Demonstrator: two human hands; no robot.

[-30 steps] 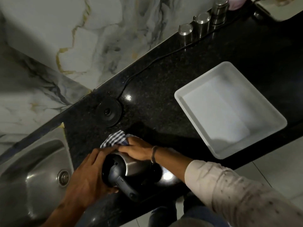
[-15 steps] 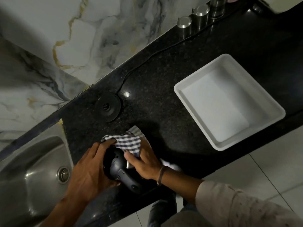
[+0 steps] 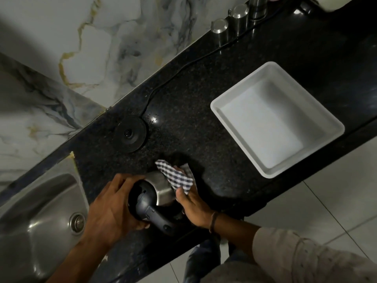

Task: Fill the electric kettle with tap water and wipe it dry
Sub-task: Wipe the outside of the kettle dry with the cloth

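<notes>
A steel electric kettle [image 3: 161, 187] with a dark lid and handle stands on the black counter near its front edge. My left hand [image 3: 110, 209] grips the lid end from the left. My right hand [image 3: 193, 207] presses a blue-and-white checked cloth [image 3: 177, 176] against the kettle's right side. The kettle's round black power base [image 3: 130, 133] lies on the counter behind it, its cord running toward the back right.
A steel sink [image 3: 36, 217] with a drain lies to the left. A white rectangular tray [image 3: 277, 119] sits on the counter to the right. Several steel canisters [image 3: 238, 15] line the marble wall at the back. Tiled floor shows at the bottom right.
The cloth in my right hand has slid from the top of the kettle round to its right side, baring the steel body. My left hand stays on the lid.
</notes>
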